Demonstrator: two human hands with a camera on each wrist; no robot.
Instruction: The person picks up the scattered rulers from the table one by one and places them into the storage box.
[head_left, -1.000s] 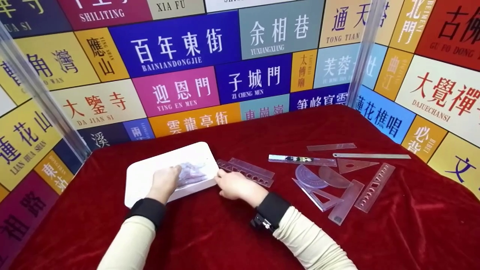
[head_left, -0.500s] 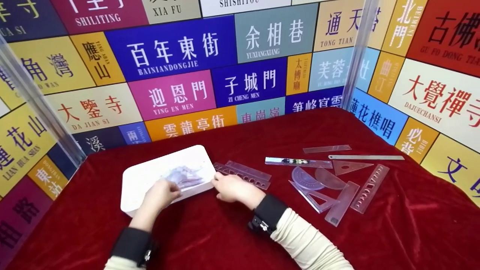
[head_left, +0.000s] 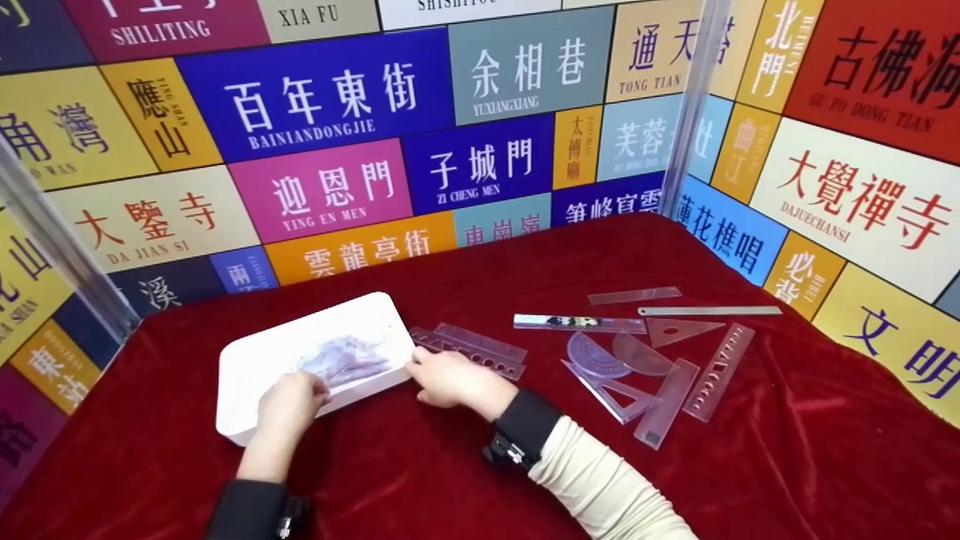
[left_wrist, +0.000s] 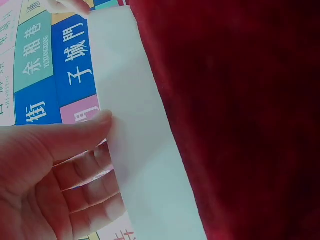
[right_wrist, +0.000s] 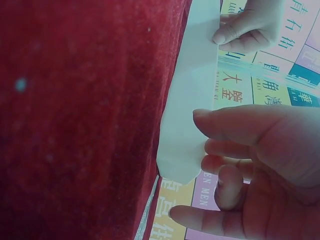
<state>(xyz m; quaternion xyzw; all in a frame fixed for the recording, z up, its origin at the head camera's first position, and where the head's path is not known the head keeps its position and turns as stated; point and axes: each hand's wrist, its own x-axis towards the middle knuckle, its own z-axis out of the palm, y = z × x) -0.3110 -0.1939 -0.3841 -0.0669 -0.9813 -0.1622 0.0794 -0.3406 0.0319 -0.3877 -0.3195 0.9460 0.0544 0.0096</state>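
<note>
White box [head_left: 259,364], smooth, rounded corners, on red velvet [head_left: 420,480]. Left hand [head_left: 289,406] pinches near edge, right hand [head_left: 454,379] near-right corner; both grips almost closed. Purplish patch [head_left: 349,357]: contents or print, can't tell.

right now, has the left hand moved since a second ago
Yes, toward the person: in the head view, the left hand now sits farther below the pink YING EN MEN sign, at the near edge of the white box.

A red velvet cloth [head_left: 435,480] carries a white box [head_left: 255,367], clear rulers [head_left: 666,405], set squares [head_left: 696,330], protractors [head_left: 598,360] and a slim metal ruler [head_left: 712,310].
</note>
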